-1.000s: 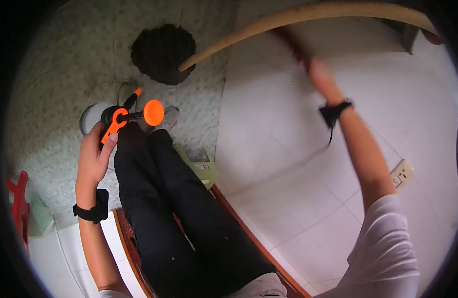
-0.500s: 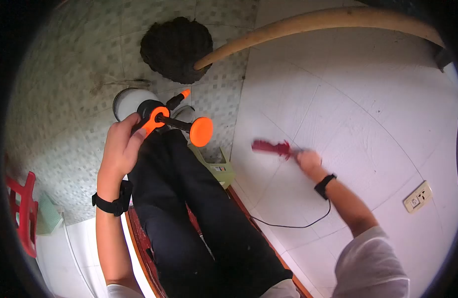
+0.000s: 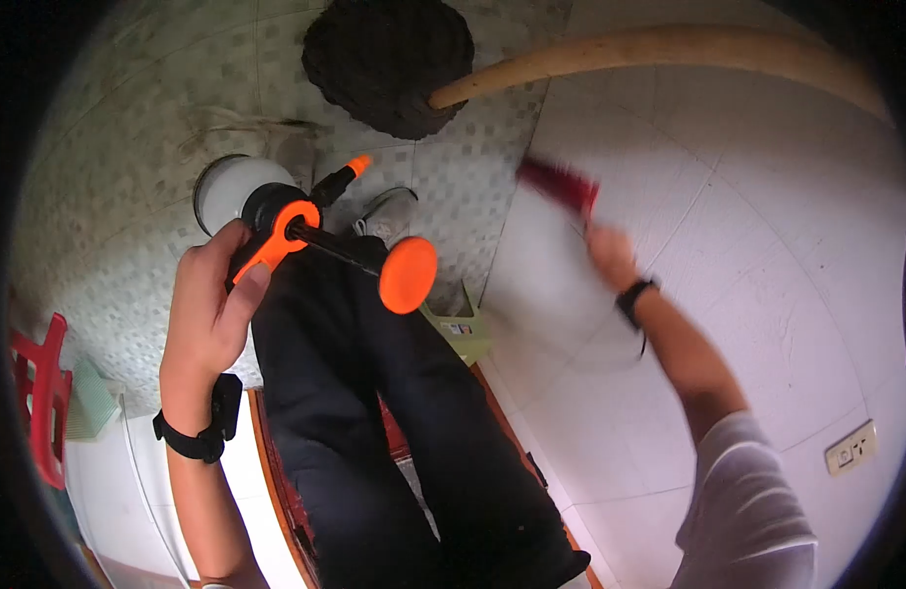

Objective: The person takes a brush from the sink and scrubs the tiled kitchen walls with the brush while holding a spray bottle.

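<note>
One person [image 3: 747, 501] in black trousers [image 3: 325, 393] holds a white plastic pump sprayer [image 3: 227, 196] with a black-and-orange top [image 3: 268, 208] above a grey mosaic-patterned floor [image 3: 129, 226], the left hand's grip [image 3: 205, 306] clamped on it; the right hand's grip [image 3: 612, 257] is closed around a blurred dark-red tool [image 3: 561, 186] near a white tiled wall [image 3: 767, 294].

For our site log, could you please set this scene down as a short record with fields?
Left hand: gripping a pump sprayer by its handle
Right hand: holding a red tool, too blurred to identify
Top of view: dark mop-like head with pale wooden handle
Left edge: red plastic piece, partly seen
Lower right: wall socket
</note>
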Tool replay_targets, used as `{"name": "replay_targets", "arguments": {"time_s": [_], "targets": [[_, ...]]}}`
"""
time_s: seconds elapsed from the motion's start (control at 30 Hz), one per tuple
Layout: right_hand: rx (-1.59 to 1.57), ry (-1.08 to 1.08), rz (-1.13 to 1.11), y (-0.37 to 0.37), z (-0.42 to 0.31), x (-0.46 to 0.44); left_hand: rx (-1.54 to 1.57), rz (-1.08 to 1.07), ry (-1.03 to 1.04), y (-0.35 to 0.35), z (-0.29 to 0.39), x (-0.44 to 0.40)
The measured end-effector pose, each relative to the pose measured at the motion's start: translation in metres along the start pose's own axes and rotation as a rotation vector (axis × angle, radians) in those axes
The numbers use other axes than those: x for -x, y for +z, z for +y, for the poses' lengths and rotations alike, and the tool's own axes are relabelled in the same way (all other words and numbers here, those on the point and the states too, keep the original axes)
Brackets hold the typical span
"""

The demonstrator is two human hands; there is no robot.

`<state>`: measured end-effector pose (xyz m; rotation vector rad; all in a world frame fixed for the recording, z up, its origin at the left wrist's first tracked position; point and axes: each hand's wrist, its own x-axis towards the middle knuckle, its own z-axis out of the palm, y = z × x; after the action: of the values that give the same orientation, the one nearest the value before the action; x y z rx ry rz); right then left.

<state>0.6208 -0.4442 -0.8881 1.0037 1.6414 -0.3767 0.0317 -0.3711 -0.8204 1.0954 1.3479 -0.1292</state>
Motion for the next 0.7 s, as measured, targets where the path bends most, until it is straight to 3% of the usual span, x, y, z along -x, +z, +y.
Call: {"name": "replay_targets", "arguments": {"time_s": [0.03, 0.07, 0.13, 0.17, 0.2, 0.23, 0.3, 0.33, 0.37, 0.4, 0.5, 0.53, 0.6, 0.63, 0.7], "targets": [[-0.174, 0.148, -0.220, 0.056, -0.017, 0.027, 0.005, 0.005, 0.001, -0.001, 0.000, -0.001], [-0.015, 0.001, -0.384, 0.035, -0.036, 0.068, 0.005, -0.037, -0.040, -0.003, 0.002, -0.003], [-0.087, -0.070, -0.488, 0.038, -0.037, 0.094, 0.001, -0.063, -0.067, 0.001, 0.003, -0.008], [-0.084, -0.040, -0.407, 0.043, -0.027, 0.093, 0.067, 0.123, 0.045, 0.011, -0.002, -0.008], [-0.288, 0.201, -0.434, 0.055, -0.007, 0.071, 0.134, 0.287, 0.163, 0.018, -0.007, -0.009], [-0.137, 0.026, -0.318, -0.010, 0.017, 0.059, 0.129, 0.287, 0.184, 0.019, -0.007, -0.010], [0.064, 0.017, -0.093, -0.064, 0.087, 0.003, 0.136, 0.259, 0.202, 0.023, -0.009, -0.012], [0.042, -0.225, 0.587, -0.074, 0.139, -0.015, 0.141, 0.249, 0.211, 0.020, -0.007, -0.010], [0.232, -0.250, 0.834, -0.111, 0.171, -0.045, 0.119, 0.244, 0.216, 0.020, -0.004, -0.010], [0.325, 0.008, 0.800, -0.157, 0.180, -0.063, 0.095, 0.240, 0.220, 0.018, -0.002, -0.009], [0.212, 0.076, 0.698, -0.183, 0.181, -0.066, 0.117, 0.250, 0.236, 0.018, -0.002, -0.009], [0.316, 0.134, 0.674, -0.157, 0.148, -0.041, 0.136, 0.270, 0.253, 0.017, 0.001, -0.008], [-0.022, 0.100, 0.136, -0.089, 0.092, 0.004, 0.155, 0.244, 0.251, 0.014, 0.004, -0.006], [-0.019, 0.103, -0.064, -0.042, 0.059, 0.037, 0.160, 0.244, 0.257, 0.014, 0.006, -0.005], [-0.173, 0.115, -0.242, -0.019, -0.011, 0.119, 0.137, 0.246, 0.298, 0.011, 0.008, -0.002]]}}
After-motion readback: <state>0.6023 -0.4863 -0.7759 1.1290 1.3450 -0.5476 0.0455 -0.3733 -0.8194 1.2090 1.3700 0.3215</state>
